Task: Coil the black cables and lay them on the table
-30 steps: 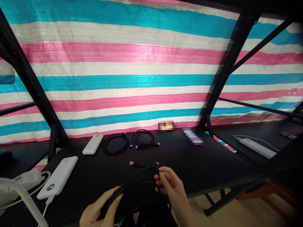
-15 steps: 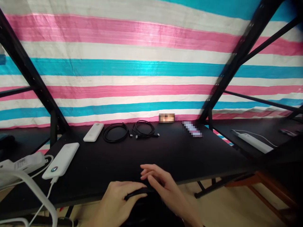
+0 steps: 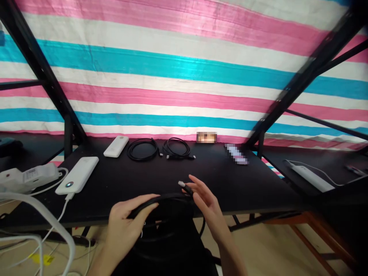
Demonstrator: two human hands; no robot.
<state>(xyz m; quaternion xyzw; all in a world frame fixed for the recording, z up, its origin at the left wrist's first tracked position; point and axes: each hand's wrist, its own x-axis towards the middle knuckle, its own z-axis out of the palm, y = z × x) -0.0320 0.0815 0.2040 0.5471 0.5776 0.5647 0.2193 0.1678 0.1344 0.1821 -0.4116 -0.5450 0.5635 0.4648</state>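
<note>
A black cable [image 3: 171, 196], bent into a loop, is stretched between my hands above the table's front edge. My left hand [image 3: 126, 218] pinches the bundled cable between thumb and fingers. My right hand [image 3: 207, 205] has the cable's end between thumb and fingers, and a silver connector plug [image 3: 182, 184] sticks out of it toward the left. Part of the loop hangs below, hard to make out against dark clothing. Beyond my hands, a coiled black cable [image 3: 128, 151] and a smaller coiled black cable [image 3: 164, 147] lie on the table with their plugs showing.
On the black table [image 3: 155, 178] lie a white power bank [image 3: 116, 147], another white power bank [image 3: 77, 174] with a cable plugged in, and a blurred-out phone-like item [image 3: 236, 154]. A white power strip [image 3: 31, 176] is at left. Black frame posts and a striped sheet [image 3: 161, 73] stand behind.
My hands have risen and moved apart, bringing the cable loop and its silver plug into sight. The camera view has tilted lower.
</note>
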